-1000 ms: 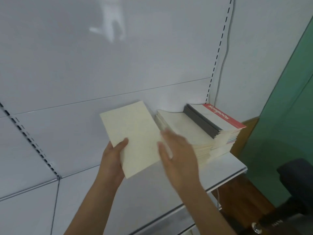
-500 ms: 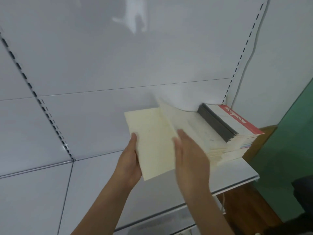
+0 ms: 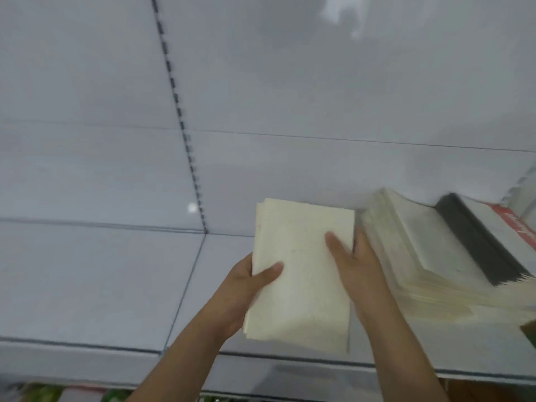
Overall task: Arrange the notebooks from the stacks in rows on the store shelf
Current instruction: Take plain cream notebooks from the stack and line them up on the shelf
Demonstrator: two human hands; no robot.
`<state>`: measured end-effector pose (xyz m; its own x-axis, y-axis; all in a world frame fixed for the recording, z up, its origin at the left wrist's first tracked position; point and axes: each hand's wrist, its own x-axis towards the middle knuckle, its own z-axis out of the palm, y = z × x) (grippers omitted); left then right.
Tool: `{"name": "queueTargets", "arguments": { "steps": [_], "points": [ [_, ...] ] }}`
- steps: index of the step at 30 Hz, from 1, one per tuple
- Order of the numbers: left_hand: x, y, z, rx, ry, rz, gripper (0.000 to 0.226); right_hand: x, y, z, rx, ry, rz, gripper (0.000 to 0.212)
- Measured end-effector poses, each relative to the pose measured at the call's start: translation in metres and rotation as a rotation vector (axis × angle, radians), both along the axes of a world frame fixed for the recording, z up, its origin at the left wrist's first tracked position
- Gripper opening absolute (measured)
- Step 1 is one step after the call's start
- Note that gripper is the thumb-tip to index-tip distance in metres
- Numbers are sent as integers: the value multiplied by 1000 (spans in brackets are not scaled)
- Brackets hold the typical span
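My left grip (image 3: 246,288) and right grip (image 3: 352,261) both grasping cream notebooks (image 3: 301,271), above white shelf (image 3: 101,285), remaining stack (image 3: 429,256) just right.

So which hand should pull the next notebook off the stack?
Probably the right hand: it is beside the stack, thumb on the held notebooks. The left hand grips their far edge.

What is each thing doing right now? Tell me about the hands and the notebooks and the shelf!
left hand: grips the held notebooks' left edge, thumb on top.
right hand: grips their right edge, thumb on top.
held notebooks: a thin cream bundle, lifted above the shelf.
cream stack: lying flat on the shelf, fanned unevenly.
grey and red stack: resting on the cream stack.
shelf: white, bare at left.
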<state>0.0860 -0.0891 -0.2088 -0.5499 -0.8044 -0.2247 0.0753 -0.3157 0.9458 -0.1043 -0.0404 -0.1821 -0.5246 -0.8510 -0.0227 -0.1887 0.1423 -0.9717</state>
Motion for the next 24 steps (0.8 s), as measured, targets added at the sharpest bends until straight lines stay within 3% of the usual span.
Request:
{"name": "queueTargets", "arguments": {
  "steps": [2, 5, 10, 17, 24],
  "points": [
    [26, 3, -7, -3, -76, 38, 44, 22, -14, -7, -9, -257, 86, 26],
    [66, 5, -14, 51, -130, 144, 51, 63, -32, -19, -30, -317, 149, 16],
    [159, 4, -15, 21, -265, 281, 43, 151, -61, -23, -80, -459, 178, 11],
    [345, 3, -22, -112, -367, 485, 33, 337, -112, -10, -135, -536, 317, 11],
    [495, 11, -18, -112, -317, 774, 30, 507, -147, -9, -82, -514, 545, 11]
  ]
}}
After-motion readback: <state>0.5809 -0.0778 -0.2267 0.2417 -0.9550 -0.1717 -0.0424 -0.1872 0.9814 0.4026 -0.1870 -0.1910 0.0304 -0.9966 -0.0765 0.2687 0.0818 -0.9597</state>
